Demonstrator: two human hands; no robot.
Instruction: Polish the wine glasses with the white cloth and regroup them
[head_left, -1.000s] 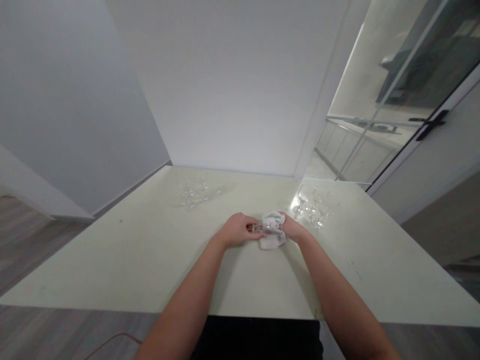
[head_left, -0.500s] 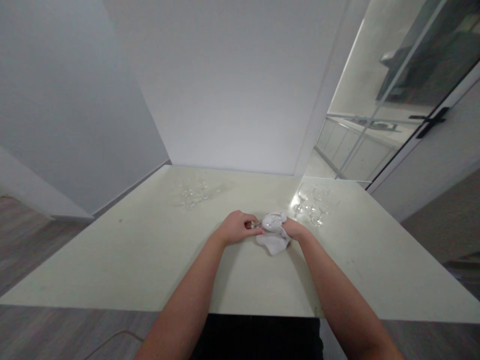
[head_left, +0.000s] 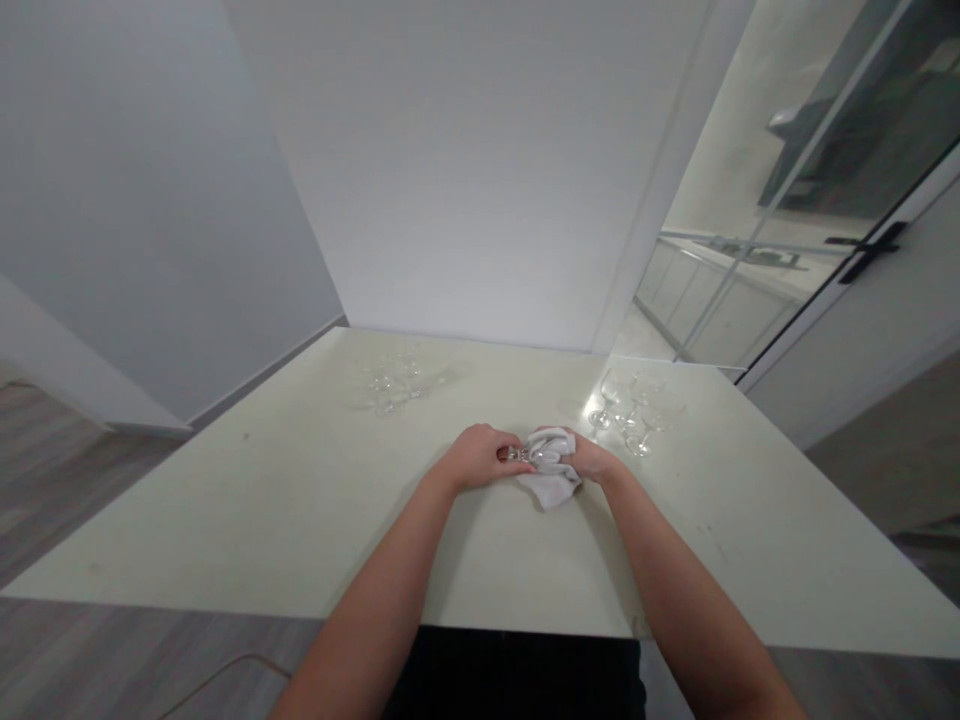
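Both hands meet over the middle of the table point(head_left: 225, 520). Left hand point(head_left: 476, 458) is curled, fingers closed on a small clear glass point(head_left: 517, 455), only its end showing between the two hands. It's too small and see-through to tell which part that is. Right hand point(head_left: 589, 458) is closed on a white cloth point(head_left: 551, 468), bunched up around the rest of the glass. A loose corner of the cloth hangs down and touches the tabletop just in front of the hands. The glass lies roughly sideways between the hands, low over the table, near its centre line. Cannot tell if anything is in it, as the cloth covers the bowl.

Far right, near the back corner of the table, stands a cluster of stemmed glasses point(head_left: 634, 410), upright, close together, all looking empty, with glare from the glass door point(head_left: 787, 200) on the surface around them. Far left, near the back edge, is a second cluster of glasses point(head_left: 394, 380), faint, also looking empty; their number is unclear. The two clusters are well apart, with the hands between them and nearer the front. White wall point(head_left: 465, 160) behind the table.
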